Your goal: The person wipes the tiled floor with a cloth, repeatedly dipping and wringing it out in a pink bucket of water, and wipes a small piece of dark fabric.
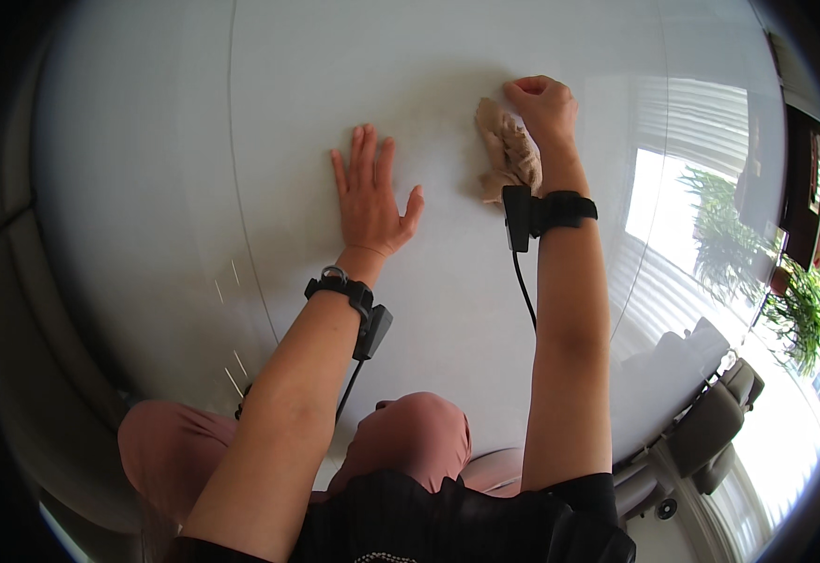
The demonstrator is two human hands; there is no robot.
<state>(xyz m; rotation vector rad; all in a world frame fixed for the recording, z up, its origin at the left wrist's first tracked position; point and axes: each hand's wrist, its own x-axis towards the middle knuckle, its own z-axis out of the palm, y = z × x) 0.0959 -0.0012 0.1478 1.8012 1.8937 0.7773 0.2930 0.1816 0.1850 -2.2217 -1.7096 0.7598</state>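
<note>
My left hand [371, 197] rests palm down on the glossy white floor [438, 281], its fingers spread and nothing in them. Up and to the right lies a crumpled brown cloth or paper [512, 151], bunched lengthwise. Just beyond its upper right end is my right hand [547, 105], fingers curled with thumb and fingertips near each other; whether something small is pinched there cannot be told. My right wrist passes close beside the crumpled piece. Each wrist wears a black strap with a small cabled device.
A dark grey sofa [16, 317] runs along the left side. At the lower right stands a grey cushioned seat [705, 429]. A green potted plant [804, 310] is at the right by bright windows. My bent knees in pink trousers [417, 436] are close below.
</note>
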